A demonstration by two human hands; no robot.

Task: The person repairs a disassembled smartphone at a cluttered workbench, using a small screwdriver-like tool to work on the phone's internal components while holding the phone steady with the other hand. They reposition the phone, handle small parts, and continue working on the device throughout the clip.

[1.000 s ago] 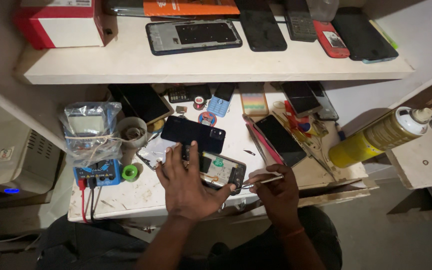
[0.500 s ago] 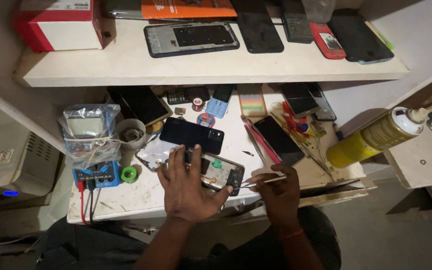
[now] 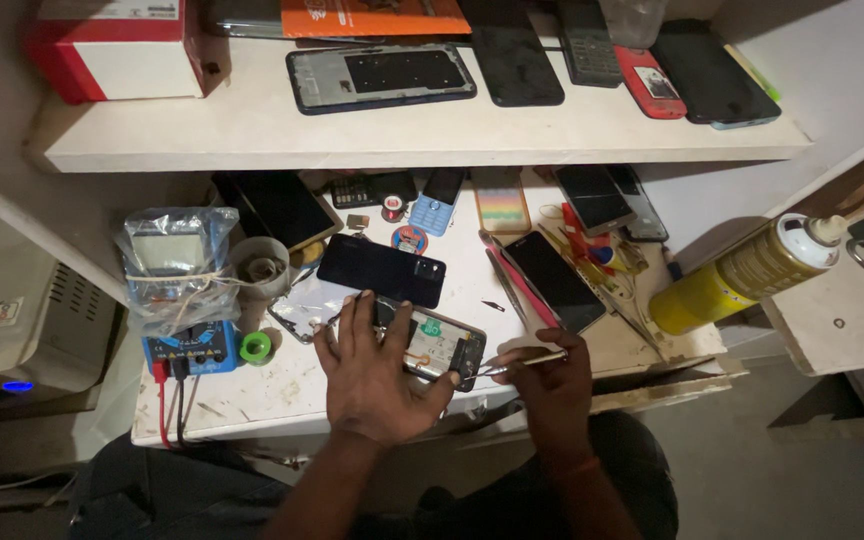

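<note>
An opened phone (image 3: 440,344) with its inner parts showing lies on the white bench near the front edge. My left hand (image 3: 377,375) rests flat over its left part and holds it down with spread fingers. My right hand (image 3: 549,385) grips metal tweezers (image 3: 522,364), whose tips point left at the phone's right end. A dark phone back cover (image 3: 382,270) lies just behind the opened phone.
A multimeter wrapped in plastic (image 3: 177,285) with red and black leads stands at the left. Several phones lie at the back, a yellow spray can (image 3: 742,272) at the right. An upper shelf (image 3: 422,135) carries more phones and a red and white box (image 3: 122,45).
Both hands stay on the opened phone and the tweezers. The view has shifted slightly; nothing on the bench has moved.
</note>
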